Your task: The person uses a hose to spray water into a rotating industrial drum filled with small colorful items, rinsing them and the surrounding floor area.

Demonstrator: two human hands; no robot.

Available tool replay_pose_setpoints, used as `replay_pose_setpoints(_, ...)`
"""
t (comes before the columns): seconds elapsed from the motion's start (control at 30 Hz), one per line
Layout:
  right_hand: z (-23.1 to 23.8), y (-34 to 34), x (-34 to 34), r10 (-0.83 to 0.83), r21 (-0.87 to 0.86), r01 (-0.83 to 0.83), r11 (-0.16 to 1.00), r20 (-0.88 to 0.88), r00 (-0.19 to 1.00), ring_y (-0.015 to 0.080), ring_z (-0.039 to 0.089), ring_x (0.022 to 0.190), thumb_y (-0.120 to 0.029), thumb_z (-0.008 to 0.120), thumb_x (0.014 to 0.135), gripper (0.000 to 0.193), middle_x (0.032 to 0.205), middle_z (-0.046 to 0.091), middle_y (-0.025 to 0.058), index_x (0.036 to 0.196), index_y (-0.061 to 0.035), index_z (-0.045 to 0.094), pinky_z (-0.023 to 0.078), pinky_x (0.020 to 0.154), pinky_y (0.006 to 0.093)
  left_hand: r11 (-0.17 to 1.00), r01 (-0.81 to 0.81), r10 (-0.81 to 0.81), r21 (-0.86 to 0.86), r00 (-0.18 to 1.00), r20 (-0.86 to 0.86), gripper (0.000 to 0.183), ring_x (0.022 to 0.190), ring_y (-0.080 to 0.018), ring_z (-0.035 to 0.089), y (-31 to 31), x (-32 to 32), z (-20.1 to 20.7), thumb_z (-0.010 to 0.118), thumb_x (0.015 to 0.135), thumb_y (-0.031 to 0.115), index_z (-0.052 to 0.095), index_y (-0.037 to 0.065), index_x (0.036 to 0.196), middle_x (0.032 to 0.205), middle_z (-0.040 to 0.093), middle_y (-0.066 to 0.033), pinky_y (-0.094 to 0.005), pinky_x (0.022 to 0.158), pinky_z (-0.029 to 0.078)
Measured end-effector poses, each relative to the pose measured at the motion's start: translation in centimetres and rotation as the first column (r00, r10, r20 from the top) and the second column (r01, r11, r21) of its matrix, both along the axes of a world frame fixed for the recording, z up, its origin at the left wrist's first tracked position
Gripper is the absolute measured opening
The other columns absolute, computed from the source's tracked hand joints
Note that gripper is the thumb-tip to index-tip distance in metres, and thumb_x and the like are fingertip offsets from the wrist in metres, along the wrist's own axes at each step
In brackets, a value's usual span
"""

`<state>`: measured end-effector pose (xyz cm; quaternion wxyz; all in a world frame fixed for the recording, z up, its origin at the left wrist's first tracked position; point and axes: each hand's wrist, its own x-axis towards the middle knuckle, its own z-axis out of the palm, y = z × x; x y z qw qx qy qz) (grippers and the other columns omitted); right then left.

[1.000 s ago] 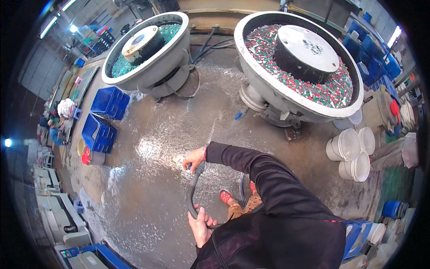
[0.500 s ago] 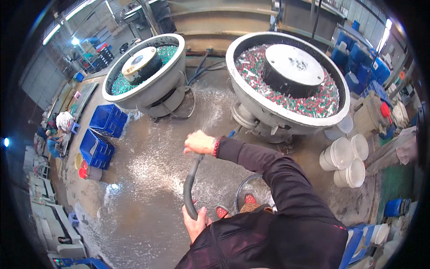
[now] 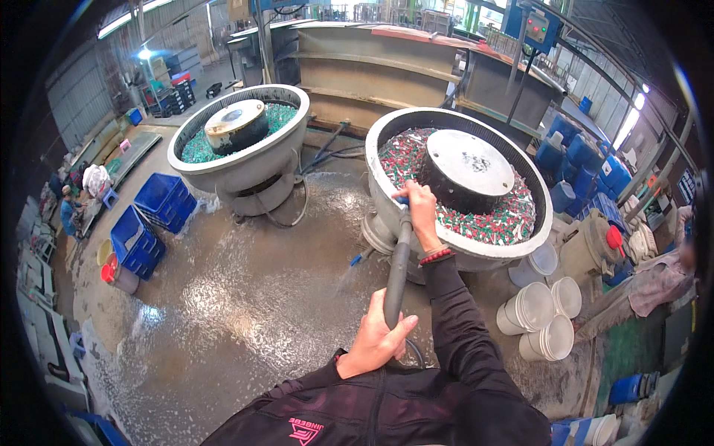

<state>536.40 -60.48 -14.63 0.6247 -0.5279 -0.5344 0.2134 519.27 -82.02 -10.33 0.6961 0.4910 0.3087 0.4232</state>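
A thick grey hose [image 3: 399,279] runs upward and slightly right between my two hands. My left hand [image 3: 374,338] wraps round its lower part, close to my body. My right hand [image 3: 422,214] is closed on its upper end, beside the near left rim of the right-hand round tub [image 3: 518,250]. A small blue piece [image 3: 402,201] shows at the right fingertips. Small red, green and white pieces [image 3: 491,226] fill that tub around a pale round centre cover [image 3: 470,157]. No water stream from the hose is clearly visible.
A second round tub [image 3: 260,175] with green pieces stands at left. Blue crates [image 3: 138,241] lie beyond the wet floor [image 3: 245,297]. White buckets [image 3: 547,338] stand at right, near another person [image 3: 647,290]. Water sprays from a blue outlet [image 3: 355,260] below the right-hand tub.
My right hand has moved from above the floor to the right-hand tub's rim, bringing the hose end along. The hose, bent before, is now straighter. My left hand has come up and right.
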Motion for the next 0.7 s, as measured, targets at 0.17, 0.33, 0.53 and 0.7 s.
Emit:
replay_pose_setpoints(0.17, -1.7, 1.5, 4.9, 0.419, 0.17, -0.384, 0.908, -0.419, 0.805, 0.0147, 0.04, 0.051, -0.019, 0.044, 0.08, 0.039, 0.048, 0.043, 0.0058, 0.044, -0.004, 0.043, 0.033, 0.056, 0.0277, 0.997, 0.063, -0.063, -0.05, 0.998, -0.008, 0.045, 0.039, -0.0071, 0.04, 1.0, 2.2, 0.2, 0.055, 0.082, 0.002, 0.027, 0.006, 0.118, 0.068, 0.041, -0.0012, -0.0239, 0.035, 0.035)
replay_pose_setpoints(0.33, 1.0, 2.4, 6.4, 0.452, 0.22, -0.397, 0.891, -0.361, 0.816, 0.0175, 0.044, 0.056, -0.018, 0.042, 0.08, 0.037, 0.051, 0.046, 0.0075, 0.046, -0.0032, 0.044, 0.035, 0.061, 0.0288, 0.998, -0.003, 0.006, 0.067, 0.999, -0.042, 0.047, 0.039, -0.007, 0.043, 1.0, 5.1, -0.7, 0.056, 0.084, 0.009, 0.027, 0.002, 0.119, 0.06, 0.045, -0.0007, -0.0243, 0.034, 0.036)
replay_pose_setpoints(0.53, -0.8, -1.0, 8.0, 0.194, 0.287, -0.126, 0.95, -0.223, 0.956, 0.0189, 0.052, 0.101, -0.023, 0.039, 0.087, 0.031, 0.103, 0.058, 0.0098, 0.094, 0.0001, 0.059, 0.037, 0.085, 0.0313, 0.998, -0.049, 0.051, -0.036, 0.997, 0.056, 0.037, 0.036, -0.0073, 0.039, 2.4, 6.6, -0.3, 0.053, 0.085, 0.008, 0.03, 0.003, 0.114, 0.058, 0.04, 0.0002, -0.0243, 0.033, 0.034)
replay_pose_setpoints(0.7, -9.5, -11.9, 12.8, 0.112, -0.012, -0.119, 0.993, -0.265, 0.958, 0.019, 0.05, 0.099, -0.018, 0.045, 0.086, 0.026, 0.097, 0.058, 0.0077, 0.095, -0.0001, 0.061, 0.034, 0.089, 0.0287, 0.994, -0.081, 0.084, -0.069, 0.996, 0.038, 0.038, 0.035, -0.0074, 0.039, 4.1, 8.8, -1.2, 0.054, 0.084, 0.009, 0.031, 0.003, 0.113, 0.057, 0.04, 0.0007, -0.0243, 0.032, 0.033)
